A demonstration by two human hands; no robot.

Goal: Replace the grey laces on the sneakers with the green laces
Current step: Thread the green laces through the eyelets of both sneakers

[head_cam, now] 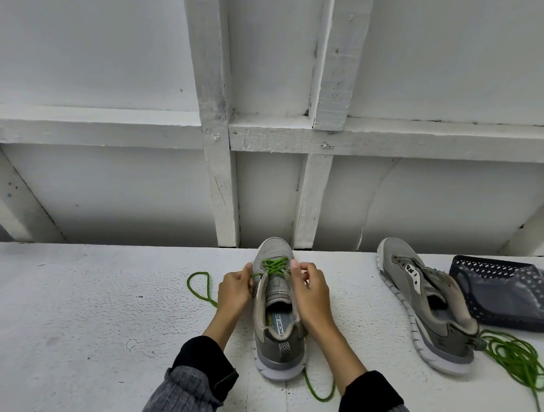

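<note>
A grey sneaker (277,319) stands upright in front of me, toe pointing away, with a green lace (274,265) crossed through its lower eyelets. My left hand (233,290) pinches the lace at the shoe's left eyelet flap. My right hand (308,291) pinches the right flap near the upper eyelets. One loose lace end loops out to the left (198,288); the other trails behind the heel (316,391). A second grey sneaker (423,305) lies on its side to the right, with no lace visible in it. A second green lace (518,360) lies bunched beside its heel.
The white table (85,322) runs across the view, with white wooden wall framing (222,171) behind its far edge. A dark perforated basket (505,293) lies at the right edge, touching the second sneaker.
</note>
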